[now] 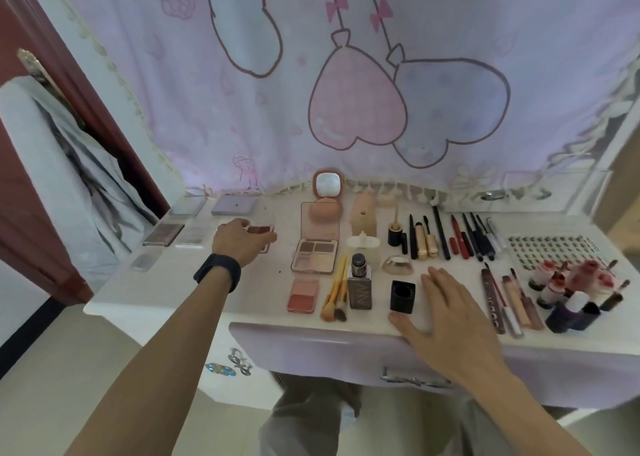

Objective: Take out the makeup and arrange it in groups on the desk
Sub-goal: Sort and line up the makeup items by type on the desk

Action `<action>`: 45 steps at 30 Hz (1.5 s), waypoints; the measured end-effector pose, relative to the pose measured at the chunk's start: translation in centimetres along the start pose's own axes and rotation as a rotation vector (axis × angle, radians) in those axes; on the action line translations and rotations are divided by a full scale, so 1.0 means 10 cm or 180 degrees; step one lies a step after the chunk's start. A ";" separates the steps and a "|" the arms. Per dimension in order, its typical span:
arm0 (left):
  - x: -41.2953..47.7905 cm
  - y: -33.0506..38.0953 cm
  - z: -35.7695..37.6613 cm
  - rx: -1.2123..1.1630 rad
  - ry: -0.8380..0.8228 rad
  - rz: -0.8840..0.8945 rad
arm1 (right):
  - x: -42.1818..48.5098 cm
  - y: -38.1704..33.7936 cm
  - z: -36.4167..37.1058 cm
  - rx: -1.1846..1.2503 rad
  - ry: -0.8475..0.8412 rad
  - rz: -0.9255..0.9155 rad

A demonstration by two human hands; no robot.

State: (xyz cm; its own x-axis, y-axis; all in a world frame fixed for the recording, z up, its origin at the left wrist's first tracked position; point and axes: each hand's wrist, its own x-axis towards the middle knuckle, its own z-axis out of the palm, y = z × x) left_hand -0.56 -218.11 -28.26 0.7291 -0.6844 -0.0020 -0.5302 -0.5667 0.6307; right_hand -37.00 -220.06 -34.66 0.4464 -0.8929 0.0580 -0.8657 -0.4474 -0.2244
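Right hand (446, 313) flat, fingers apart, at desk (166, 296) front edge; left hand (239, 241) tight around small palette (260, 229).

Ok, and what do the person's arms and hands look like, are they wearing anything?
The left forearm and right forearm are bare, with no sleeves in view. A wide black wristband, like a watch or fitness tracker, is strapped round the wrist of the left hand. The right hand and its wrist show no glove or bracelet.

White desk (263, 282) holds palettes (314, 250), brushes (335, 293), pencils (467, 237).
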 end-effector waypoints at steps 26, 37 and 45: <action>0.88 0.27 0.77 0.0216 0.0194 0.0145 | 0.04 -0.02 0.13 -0.0488 0.0112 -0.0032; 0.80 0.15 0.75 -0.0268 0.0217 0.0199 | 0.04 -0.04 0.13 -0.0436 0.0188 -0.0025; 0.78 0.11 0.76 -0.0179 0.0129 0.0339 | 0.03 -0.04 0.12 -0.0303 0.0188 0.0010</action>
State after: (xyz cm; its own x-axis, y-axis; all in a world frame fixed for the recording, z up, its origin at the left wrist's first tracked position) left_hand 1.25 -227.55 -33.54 0.6874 -0.7197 0.0979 -0.5813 -0.4643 0.6682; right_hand -36.25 -220.12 -35.70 0.4320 -0.8945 0.1153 -0.8859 -0.4448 -0.1315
